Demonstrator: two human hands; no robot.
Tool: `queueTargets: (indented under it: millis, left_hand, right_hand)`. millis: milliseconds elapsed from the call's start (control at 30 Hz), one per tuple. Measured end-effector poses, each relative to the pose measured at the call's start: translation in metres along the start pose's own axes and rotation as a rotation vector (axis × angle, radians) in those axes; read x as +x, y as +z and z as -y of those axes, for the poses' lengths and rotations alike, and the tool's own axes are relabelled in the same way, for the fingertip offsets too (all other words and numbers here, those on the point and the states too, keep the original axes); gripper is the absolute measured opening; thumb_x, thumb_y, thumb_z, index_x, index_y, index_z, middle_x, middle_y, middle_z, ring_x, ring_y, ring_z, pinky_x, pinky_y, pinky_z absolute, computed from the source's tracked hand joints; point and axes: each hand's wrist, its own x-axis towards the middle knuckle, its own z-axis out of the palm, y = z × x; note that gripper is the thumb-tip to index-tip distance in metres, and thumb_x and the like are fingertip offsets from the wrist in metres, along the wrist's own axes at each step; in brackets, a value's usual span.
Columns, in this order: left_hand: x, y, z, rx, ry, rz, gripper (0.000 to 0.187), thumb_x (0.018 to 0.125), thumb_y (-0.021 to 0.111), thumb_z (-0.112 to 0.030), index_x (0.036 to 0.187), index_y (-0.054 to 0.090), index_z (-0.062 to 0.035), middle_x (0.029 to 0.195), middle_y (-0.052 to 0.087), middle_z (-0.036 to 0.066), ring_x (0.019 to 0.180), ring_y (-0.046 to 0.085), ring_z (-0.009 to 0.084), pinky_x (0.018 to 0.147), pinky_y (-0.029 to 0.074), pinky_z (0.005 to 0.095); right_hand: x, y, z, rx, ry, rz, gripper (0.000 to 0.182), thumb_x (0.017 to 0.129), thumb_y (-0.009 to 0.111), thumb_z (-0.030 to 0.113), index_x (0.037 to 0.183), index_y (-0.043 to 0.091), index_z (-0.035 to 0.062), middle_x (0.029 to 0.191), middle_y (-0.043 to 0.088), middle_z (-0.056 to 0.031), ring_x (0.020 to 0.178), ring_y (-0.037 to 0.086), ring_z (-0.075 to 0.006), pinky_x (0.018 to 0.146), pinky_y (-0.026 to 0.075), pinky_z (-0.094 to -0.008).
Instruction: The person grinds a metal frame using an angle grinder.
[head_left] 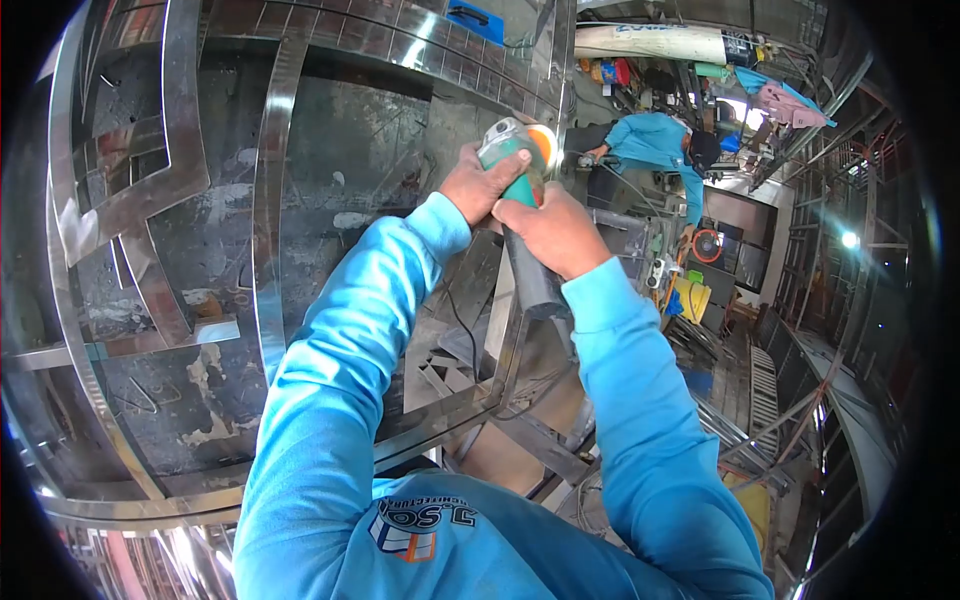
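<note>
Both of my hands are wrapped round a green angle grinder (518, 188) with a silver head and a dark rear body. My left hand (474, 186) grips it near the head from the left, its thumb lying over the green housing. Behind it, my right hand (556, 232) closes round the body from the right. The orange disc (541, 146) is tilted, with its bright edge right at a shiny metal frame bar (563, 95). Part of the grinder is hidden under my fingers.
Shiny metal strips (272, 200) cross the dark, scuffed work table (335, 140) on the left. A blue case (476, 20) lies at the far edge. To the right, a person in a blue shirt (645, 138) bends over near a yellow container (692, 300). Metal racks line the right side.
</note>
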Motion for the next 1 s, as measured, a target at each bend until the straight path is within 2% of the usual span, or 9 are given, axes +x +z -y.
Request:
queueTargets:
  millis: [67, 100, 200, 300, 433, 533, 733, 833, 1000]
  left_hand:
    - [-0.002, 0.006, -0.004, -0.028, 0.036, 0.02, 0.093, 0.085, 0.078, -0.048, 0.137, 0.033, 0.0135, 0.119, 0.06, 0.024, 0.104, 0.064, 0.0246, 0.085, 0.055, 0.0344]
    - [0.009, 0.001, 0.009, 0.029, 0.09, -0.011, 0.098, 0.082, 0.077, -0.054, 0.136, 0.031, 0.0126, 0.115, 0.062, 0.027, 0.092, 0.07, 0.0288, 0.064, 0.061, 0.0358]
    - [0.012, -0.009, 0.009, -0.112, -0.07, -0.029, 0.09, 0.086, 0.076, -0.049, 0.137, 0.034, 0.0131, 0.118, 0.06, 0.023, 0.103, 0.065, 0.0242, 0.085, 0.055, 0.0322]
    - [0.007, -0.011, -0.005, -0.105, -0.154, -0.013, 0.092, 0.086, 0.077, -0.05, 0.137, 0.034, 0.0131, 0.118, 0.06, 0.023, 0.103, 0.065, 0.0249, 0.086, 0.054, 0.0322]
    - [-0.006, 0.004, -0.008, 0.052, 0.033, -0.027, 0.093, 0.085, 0.077, -0.052, 0.136, 0.034, 0.0127, 0.116, 0.061, 0.023, 0.103, 0.065, 0.0248, 0.088, 0.054, 0.0335]
    - [0.003, 0.002, 0.005, 0.031, 0.087, 0.008, 0.098, 0.083, 0.077, -0.056, 0.136, 0.033, 0.0131, 0.116, 0.061, 0.023, 0.099, 0.066, 0.0258, 0.084, 0.055, 0.0328]
    - [0.014, -0.015, 0.003, -0.014, -0.138, -0.05, 0.094, 0.083, 0.076, -0.054, 0.136, 0.034, 0.012, 0.11, 0.064, 0.025, 0.089, 0.071, 0.0286, 0.067, 0.061, 0.0364]
    - [0.001, -0.004, 0.0, 0.062, -0.013, -0.112, 0.09, 0.084, 0.076, -0.052, 0.135, 0.035, 0.011, 0.106, 0.065, 0.024, 0.084, 0.071, 0.0291, 0.06, 0.061, 0.0375]
    - [-0.02, -0.007, 0.014, 0.024, -0.081, -0.041, 0.093, 0.084, 0.075, -0.052, 0.137, 0.032, 0.0114, 0.109, 0.064, 0.026, 0.077, 0.072, 0.0301, 0.05, 0.06, 0.0368]
  right_hand:
    - [0.001, 0.001, -0.003, -0.005, 0.022, -0.017, 0.061, 0.076, 0.072, 0.041, 0.102, 0.064, -0.0142, 0.1, 0.069, -0.0309, 0.099, 0.069, -0.041, 0.088, 0.052, -0.0421]
    - [0.003, 0.001, -0.001, -0.003, 0.027, -0.029, 0.061, 0.076, 0.072, 0.041, 0.102, 0.064, -0.0137, 0.1, 0.069, -0.031, 0.099, 0.069, -0.0411, 0.088, 0.052, -0.0423]
    - [0.016, 0.006, 0.014, -0.091, 0.058, 0.039, 0.062, 0.076, 0.072, 0.042, 0.101, 0.063, -0.0147, 0.099, 0.069, -0.0311, 0.099, 0.069, -0.0407, 0.088, 0.052, -0.0427]
    - [0.026, 0.006, 0.011, -0.113, 0.06, 0.091, 0.064, 0.077, 0.071, 0.042, 0.103, 0.062, -0.0156, 0.099, 0.069, -0.0319, 0.099, 0.069, -0.0411, 0.088, 0.052, -0.0428]
    - [-0.006, -0.002, 0.012, -0.068, 0.031, -0.035, 0.064, 0.077, 0.071, 0.042, 0.105, 0.061, -0.0159, 0.1, 0.068, -0.0325, 0.1, 0.068, -0.042, 0.089, 0.052, -0.0436]
    - [-0.007, 0.0, 0.01, -0.06, 0.037, -0.072, 0.065, 0.077, 0.071, 0.042, 0.105, 0.061, -0.0165, 0.101, 0.068, -0.033, 0.101, 0.068, -0.0425, 0.089, 0.052, -0.044]
    - [0.034, 0.013, 0.004, -0.113, 0.059, 0.079, 0.067, 0.077, 0.071, 0.042, 0.105, 0.061, -0.0177, 0.104, 0.068, -0.0333, 0.102, 0.067, -0.0436, 0.089, 0.052, -0.0443]
    - [0.01, 0.008, 0.008, -0.128, 0.04, 0.007, 0.069, 0.077, 0.072, 0.043, 0.108, 0.06, -0.0173, 0.105, 0.068, -0.0329, 0.102, 0.067, -0.0439, 0.09, 0.052, -0.0441]
    - [0.001, 0.02, -0.014, -0.099, 0.079, 0.055, 0.073, 0.076, 0.071, 0.044, 0.115, 0.056, -0.0161, 0.108, 0.067, -0.0327, 0.103, 0.067, -0.0429, 0.091, 0.051, -0.0436]
